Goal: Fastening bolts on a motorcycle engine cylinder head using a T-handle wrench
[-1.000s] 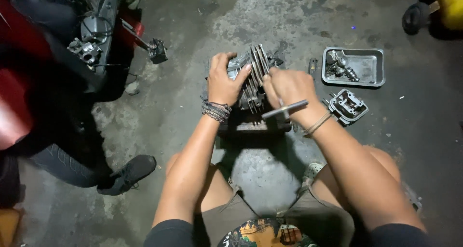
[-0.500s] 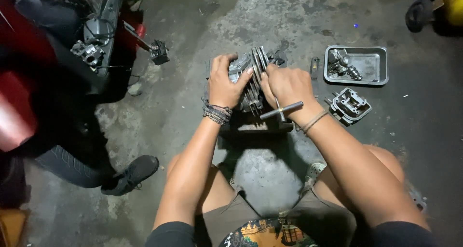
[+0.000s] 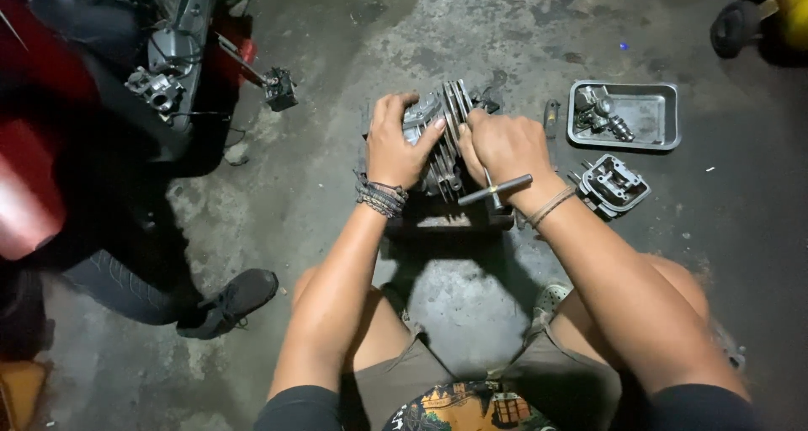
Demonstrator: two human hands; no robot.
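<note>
A finned metal engine cylinder head (image 3: pixel 444 126) rests on a dark block (image 3: pixel 454 216) on the concrete floor in front of me. My left hand (image 3: pixel 396 145) grips its left side, thumb on top of the casting. My right hand (image 3: pixel 503 149) is closed around a T-handle wrench (image 3: pixel 495 189) set against the right side of the fins; the crossbar sticks out below my wrist.
A metal tray (image 3: pixel 648 115) with small parts lies to the right, and a loose engine cover (image 3: pixel 614 183) sits below it. A motorcycle (image 3: pixel 126 69) stands at the left. Another person's shoe (image 3: pixel 231 300) and leg are beside it.
Both hands stay on the cylinder head. The wrench crossbar has turned slightly under my right wrist.
</note>
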